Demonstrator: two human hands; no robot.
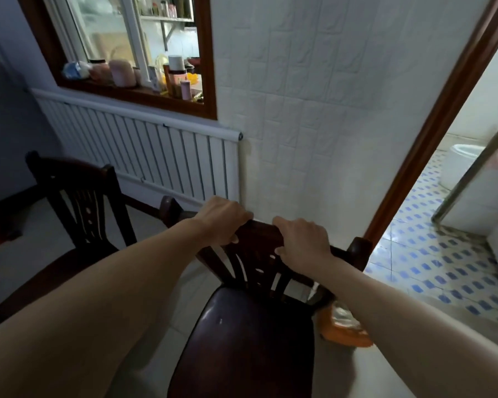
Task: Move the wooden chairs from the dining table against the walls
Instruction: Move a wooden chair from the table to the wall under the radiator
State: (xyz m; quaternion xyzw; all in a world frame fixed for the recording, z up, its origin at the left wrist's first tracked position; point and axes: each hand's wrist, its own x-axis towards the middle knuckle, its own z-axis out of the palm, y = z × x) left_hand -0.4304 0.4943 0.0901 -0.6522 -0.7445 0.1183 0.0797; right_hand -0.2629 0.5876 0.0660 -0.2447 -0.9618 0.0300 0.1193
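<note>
A dark wooden chair (242, 340) stands in front of me with its back toward the white brick-pattern wall (328, 110). My left hand (222, 219) grips the left part of its top rail, fingers curled over the far side. My right hand (302, 239) grips the same rail just to the right. A second dark wooden chair (81, 196) stands to the left, its back near the white radiator (144, 150).
A wood-framed window sill (133, 90) above the radiator holds several jars and bottles. A brown door frame (431, 133) at the right opens onto a blue-patterned tiled bathroom floor (431, 268). An orange object (342, 328) lies on the floor behind the chair's right side.
</note>
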